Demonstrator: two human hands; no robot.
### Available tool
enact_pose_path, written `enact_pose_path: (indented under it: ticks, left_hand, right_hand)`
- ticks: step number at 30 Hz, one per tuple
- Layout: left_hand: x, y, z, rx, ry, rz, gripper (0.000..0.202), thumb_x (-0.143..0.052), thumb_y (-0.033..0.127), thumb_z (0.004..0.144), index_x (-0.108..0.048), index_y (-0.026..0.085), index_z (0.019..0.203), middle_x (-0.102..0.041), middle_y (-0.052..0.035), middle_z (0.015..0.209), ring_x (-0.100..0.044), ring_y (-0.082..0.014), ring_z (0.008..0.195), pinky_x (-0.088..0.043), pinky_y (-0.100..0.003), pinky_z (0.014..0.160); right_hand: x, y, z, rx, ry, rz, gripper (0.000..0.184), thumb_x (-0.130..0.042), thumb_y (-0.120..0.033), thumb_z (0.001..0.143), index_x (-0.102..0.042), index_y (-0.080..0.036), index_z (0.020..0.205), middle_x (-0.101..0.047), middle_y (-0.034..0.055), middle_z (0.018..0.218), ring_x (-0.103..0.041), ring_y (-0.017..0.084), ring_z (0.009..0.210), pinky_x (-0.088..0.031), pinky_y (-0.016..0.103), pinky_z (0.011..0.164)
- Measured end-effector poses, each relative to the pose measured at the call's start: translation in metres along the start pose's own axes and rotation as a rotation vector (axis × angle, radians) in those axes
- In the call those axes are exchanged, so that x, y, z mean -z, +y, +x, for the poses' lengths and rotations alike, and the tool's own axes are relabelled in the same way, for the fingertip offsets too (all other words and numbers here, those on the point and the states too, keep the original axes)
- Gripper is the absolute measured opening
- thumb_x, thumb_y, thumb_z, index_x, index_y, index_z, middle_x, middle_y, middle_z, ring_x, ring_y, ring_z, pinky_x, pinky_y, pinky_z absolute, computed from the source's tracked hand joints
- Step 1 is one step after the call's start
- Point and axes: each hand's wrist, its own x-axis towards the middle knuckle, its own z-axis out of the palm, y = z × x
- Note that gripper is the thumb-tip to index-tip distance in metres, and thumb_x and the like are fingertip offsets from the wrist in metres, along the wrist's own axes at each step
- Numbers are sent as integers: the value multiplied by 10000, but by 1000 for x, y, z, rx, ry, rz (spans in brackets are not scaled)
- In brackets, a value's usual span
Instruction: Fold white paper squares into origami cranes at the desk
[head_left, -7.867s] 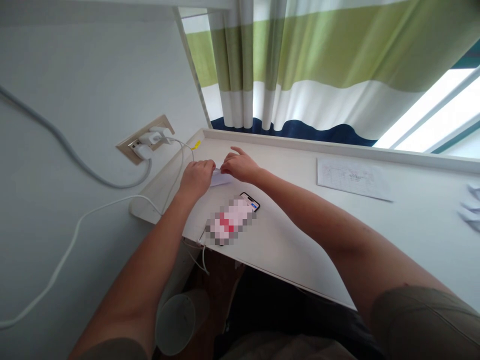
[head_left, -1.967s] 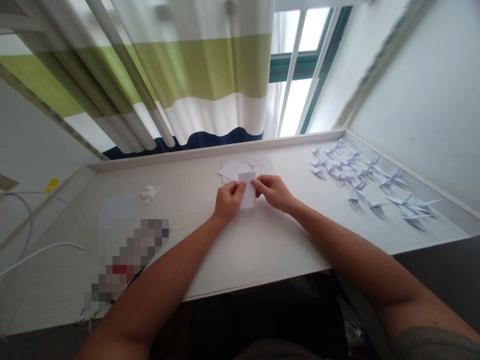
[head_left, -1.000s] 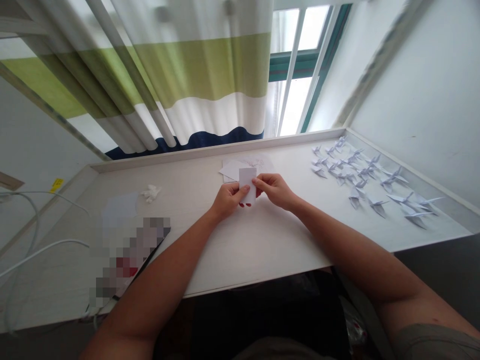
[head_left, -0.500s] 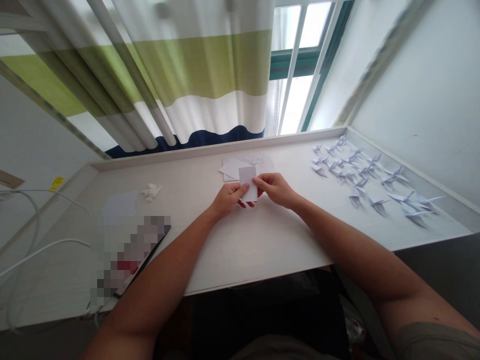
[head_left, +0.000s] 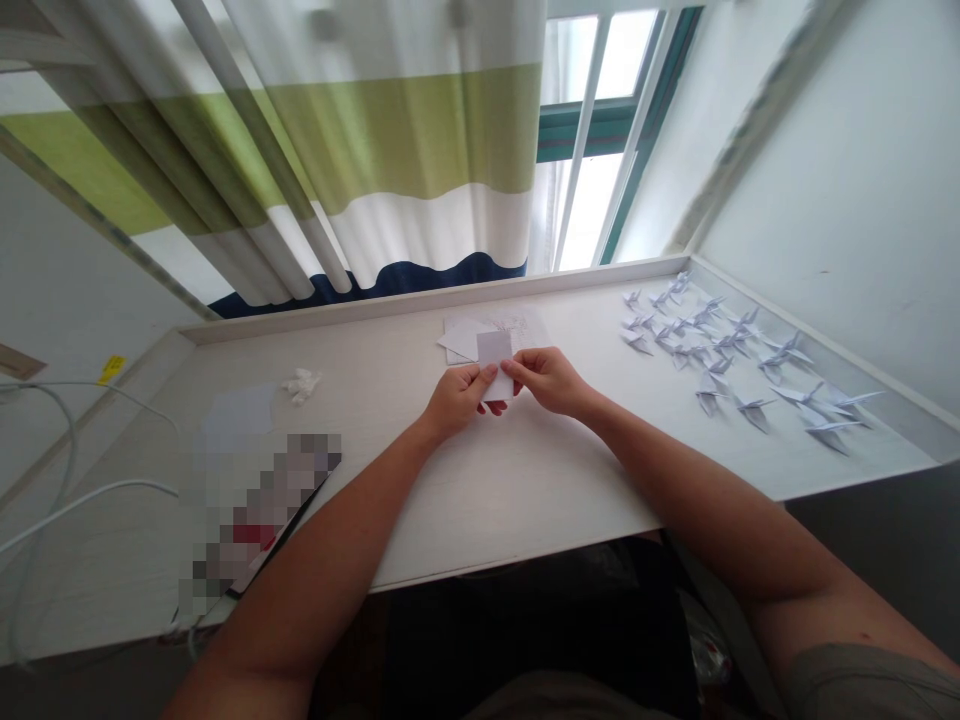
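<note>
A small white rectangle of folded paper [head_left: 493, 349] is held up between my two hands, above the middle of the desk. My left hand [head_left: 455, 397] pinches its left side, thumb on the front and fingers curled behind. On the right edge, my right hand [head_left: 546, 378] grips with thumb and fingertips. Just behind the folded paper lie several loose sheets of paper [head_left: 459, 340], one with faint markings, partly hidden by it. Many folded paper cranes [head_left: 720, 340] stand on the right side of the desk.
A crumpled white tissue [head_left: 302, 386] lies left of my hands, beside a pale sheet [head_left: 240, 415]. Nearer me on the left is a blurred-out flat device [head_left: 277, 510]. White cables [head_left: 97, 490] run across the left. A raised rim [head_left: 420, 298] borders the desk below the curtain [head_left: 405, 130].
Both hands keep hold of the folded paper in nearly the same place. The right thumb has slid slightly down and left along it. The view has shifted a little.
</note>
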Motion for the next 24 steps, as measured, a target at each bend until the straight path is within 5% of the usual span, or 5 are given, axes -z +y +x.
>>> enact_pose_path:
  ticks: [6, 24]
  left_hand:
    - [2, -2, 0, -44, 71, 16, 581, -618, 682, 975, -649, 152, 739, -716, -66, 587, -644, -137, 442, -477, -236, 456]
    - [5, 0, 0, -40, 69, -19, 599, -635, 700, 945, -650, 156, 694, -682, -60, 535, -606, -134, 447, -465, -246, 485]
  right_hand:
    - [1, -3, -4, -3, -142, -33, 543, -644, -642, 945, -606, -186, 653, -692, 36, 657, -592, 142, 620, -446, 281, 618]
    - [7, -4, -5, 4, -300, -43, 546, -612, -618, 991, -594, -188, 655, -658, 17, 633, -562, 130, 594, -437, 283, 618]
